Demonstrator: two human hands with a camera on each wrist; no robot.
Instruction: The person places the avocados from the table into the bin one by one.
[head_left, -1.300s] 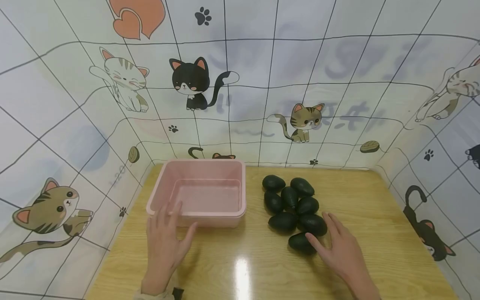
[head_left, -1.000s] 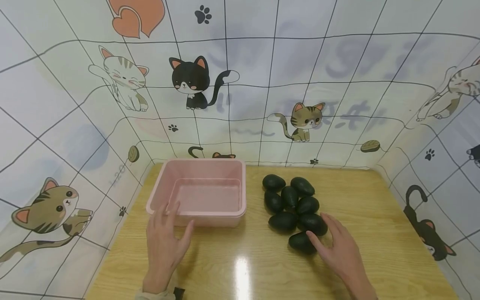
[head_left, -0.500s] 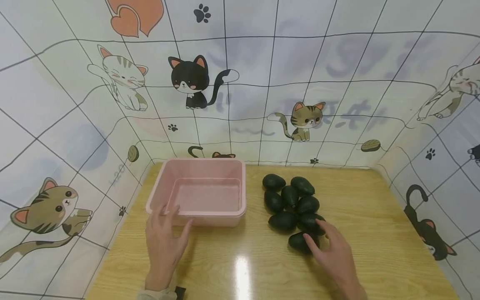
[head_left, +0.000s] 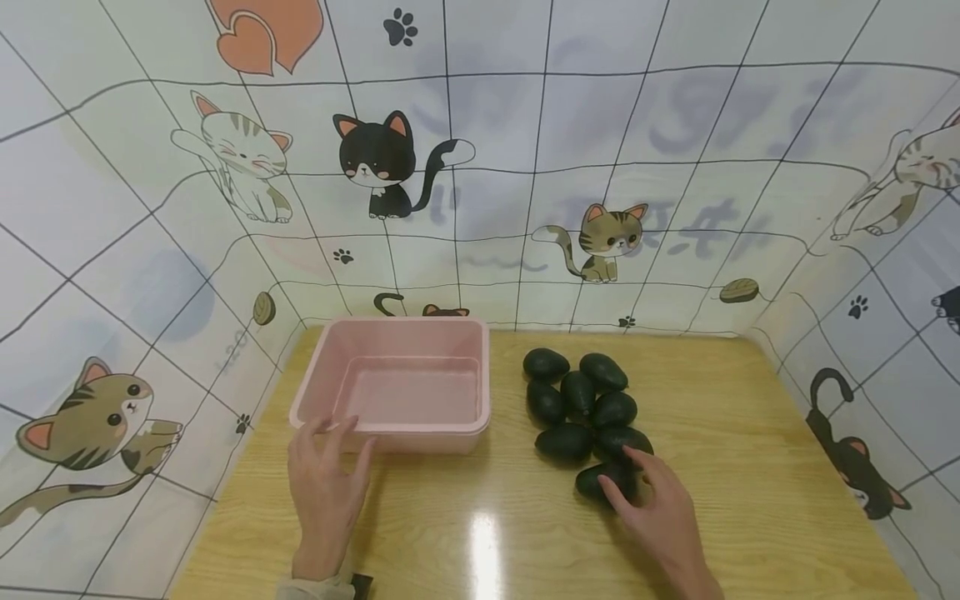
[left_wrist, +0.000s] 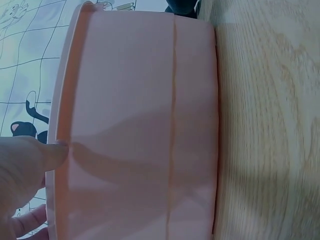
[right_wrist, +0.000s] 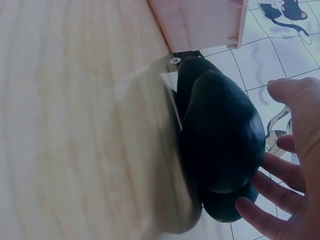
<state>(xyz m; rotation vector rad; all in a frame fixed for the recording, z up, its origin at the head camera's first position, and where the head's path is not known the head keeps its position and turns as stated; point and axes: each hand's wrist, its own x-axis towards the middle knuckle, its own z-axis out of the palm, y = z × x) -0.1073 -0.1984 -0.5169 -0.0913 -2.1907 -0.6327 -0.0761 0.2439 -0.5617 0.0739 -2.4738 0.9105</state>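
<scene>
A pink plastic tub (head_left: 420,400) stands on the left of the table with nothing in it. My left hand (head_left: 326,492) holds its near rim; in the left wrist view the thumb (left_wrist: 55,152) presses the outer side while the fingers pass behind the rim. To the right, several dark green avocados (head_left: 564,443) lie grouped together. My right hand (head_left: 660,504) hovers over the nearest avocado (head_left: 591,483), fingers spread. The right wrist view has that avocado (right_wrist: 220,135) large, the thumb (right_wrist: 285,92) apart from it and the fingertips close along its side.
The wooden table (head_left: 750,467) backs onto a cat-patterned wall covering (head_left: 495,200), which also rises on both sides. A small black object (head_left: 362,585) shows beside the left sleeve (head_left: 315,588).
My right hand has moved left, over the nearest avocado. My left hand has lowered slightly at the tub's near rim, its thumb drawing in. The tub and avocados look unmoved.
</scene>
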